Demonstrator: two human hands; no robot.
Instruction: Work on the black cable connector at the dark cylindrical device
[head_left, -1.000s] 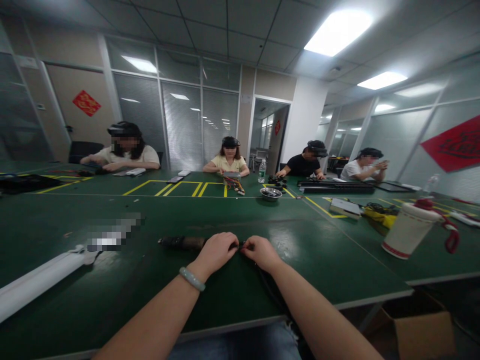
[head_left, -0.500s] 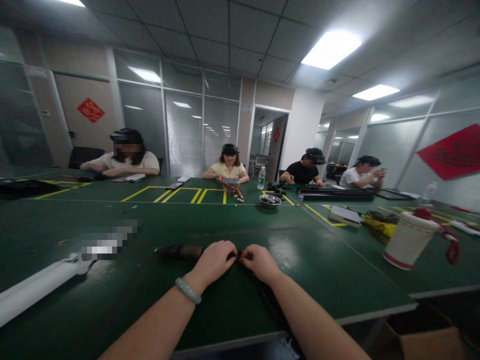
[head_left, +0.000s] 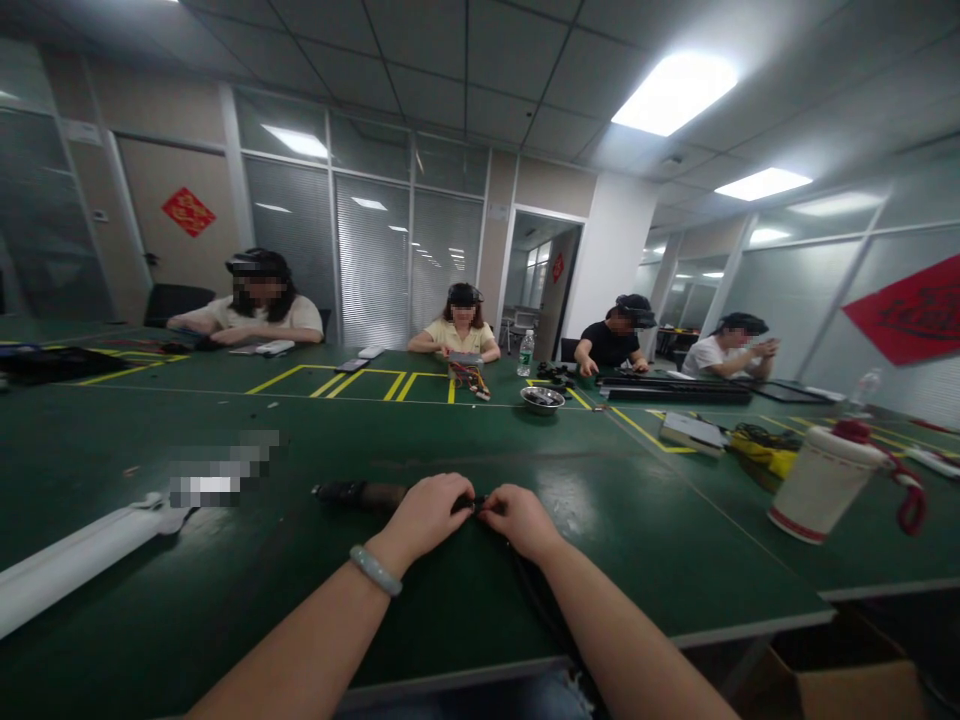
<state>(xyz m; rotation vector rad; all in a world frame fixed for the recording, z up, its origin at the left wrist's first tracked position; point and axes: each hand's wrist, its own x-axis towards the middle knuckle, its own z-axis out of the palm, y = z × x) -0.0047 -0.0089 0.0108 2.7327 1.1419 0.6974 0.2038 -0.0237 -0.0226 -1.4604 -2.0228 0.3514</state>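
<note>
Compared with half a second ago, little has altered at the near side of the desk [head_left: 300,580]: the left hand [head_left: 435,512] and right hand [head_left: 523,520] remain close together, thumbs and forefingers pinched, and the cylindrical tool [head_left: 367,495] lies in the same spot. The camera view has shifted slightly. Across the desk, the co-worker in a black shirt [head_left: 609,345] has lowered one hand, which was held slightly raised and now reaches down near the black parts [head_left: 555,375].

The tool lies on its side on the desk in front of the person, its tip pointing left and its rear running under the left hand. It is slim and round, black toward the tip, with a duller brownish body. A black cable [head_left: 541,598] runs from beneath the right hand down toward the near edge. The left hand grasps the tool's rear end; the right pinches the cable end just beside it. A small dark piece shows between the fingertips; its exact form is hidden.
</note>
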